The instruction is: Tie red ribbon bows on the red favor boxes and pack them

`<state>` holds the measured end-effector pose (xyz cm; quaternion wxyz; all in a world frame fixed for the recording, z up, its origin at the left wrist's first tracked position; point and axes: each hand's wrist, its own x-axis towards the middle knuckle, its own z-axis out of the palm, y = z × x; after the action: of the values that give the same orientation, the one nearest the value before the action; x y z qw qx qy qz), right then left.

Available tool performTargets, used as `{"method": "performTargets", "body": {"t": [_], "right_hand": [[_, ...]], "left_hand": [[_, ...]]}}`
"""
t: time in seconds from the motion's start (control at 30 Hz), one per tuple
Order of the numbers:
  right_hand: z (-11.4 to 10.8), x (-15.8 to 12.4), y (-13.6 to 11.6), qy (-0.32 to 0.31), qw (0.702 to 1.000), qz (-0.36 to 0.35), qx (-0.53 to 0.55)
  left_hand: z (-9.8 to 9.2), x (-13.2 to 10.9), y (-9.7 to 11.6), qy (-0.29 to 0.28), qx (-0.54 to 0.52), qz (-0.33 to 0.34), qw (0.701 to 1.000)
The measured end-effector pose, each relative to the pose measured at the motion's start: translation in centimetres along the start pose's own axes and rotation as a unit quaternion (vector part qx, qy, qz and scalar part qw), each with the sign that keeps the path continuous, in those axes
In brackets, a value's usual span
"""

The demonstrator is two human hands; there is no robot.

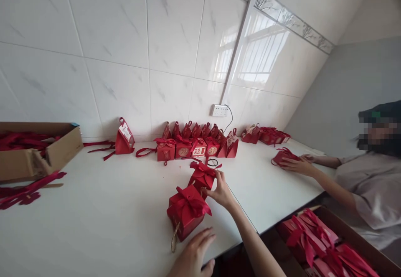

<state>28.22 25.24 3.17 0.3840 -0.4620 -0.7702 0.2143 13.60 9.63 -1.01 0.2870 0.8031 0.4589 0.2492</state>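
Two red gift boxes with ribbon bows sit near the front edge of the white tabletop [103, 210], just beside each other. The left hand [194, 255] lies flat with its fingers spread, low at the front edge and right by the nearer red box [185, 213] – whether it touches the box I cannot tell. A tan cord tag [174, 238] hangs from that box's front corner. The right hand [221, 191] reaches forward, its fingers against the side of the farther red box [203, 175]; whether they pinch it is unclear.

Along the tiled wall stands a row of red boxes [194, 142], under a wall socket [219, 110]. At the left an open cardboard box [59, 149] holds red ribbons, with loose ribbons [26, 190] in front of it. On the right a co-worker's hand [297, 166] rests on another small red box [282, 156] – and below the tabletop's edge a carton [360, 243] is filled with more bowed boxes.
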Motion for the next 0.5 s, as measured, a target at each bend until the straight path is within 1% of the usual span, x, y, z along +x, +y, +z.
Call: {"method": "performTargets", "body": {"t": [0.07, 0.13, 0.27, 0.37, 0.4, 0.43, 0.47, 0.5], "right_hand": [[-0.5, -1.8, 0.0, 0.026, 1.0, 0.005, 0.003], [-1.2, -3.6, 0.0, 0.054, 0.998, 0.011, 0.012], [-2.6, -6.6, -0.3, 0.122, 0.992, 0.03, -0.009], [-2.6, -8.8, -1.0, 0.206, 0.974, 0.073, -0.056], [-2.2, -9.5, -1.4, 0.219, 0.969, 0.083, -0.071], [-1.8, -10.4, -1.9, 0.217, 0.969, 0.087, -0.083], [-1.3, -11.2, -2.6, 0.196, 0.973, 0.083, -0.09], [-0.7, -12.0, -3.4, 0.159, 0.981, 0.073, -0.087]], "left_hand": [[-0.4, 0.2, -0.1, 0.022, -0.018, -0.006, 1.0], [-0.5, 0.2, -0.7, 0.05, -0.029, -0.005, 0.998], [0.3, 0.1, -2.6, 0.116, -0.044, -0.006, 0.992], [0.9, 0.3, -3.4, 0.174, -0.055, -0.034, 0.983], [0.9, 0.3, -3.3, 0.197, -0.061, -0.046, 0.977], [0.8, 0.3, -3.1, 0.219, -0.07, -0.058, 0.971], [0.6, 0.2, -2.7, 0.237, -0.083, -0.071, 0.965], [0.3, 0.1, -2.2, 0.248, -0.1, -0.084, 0.96]]}}
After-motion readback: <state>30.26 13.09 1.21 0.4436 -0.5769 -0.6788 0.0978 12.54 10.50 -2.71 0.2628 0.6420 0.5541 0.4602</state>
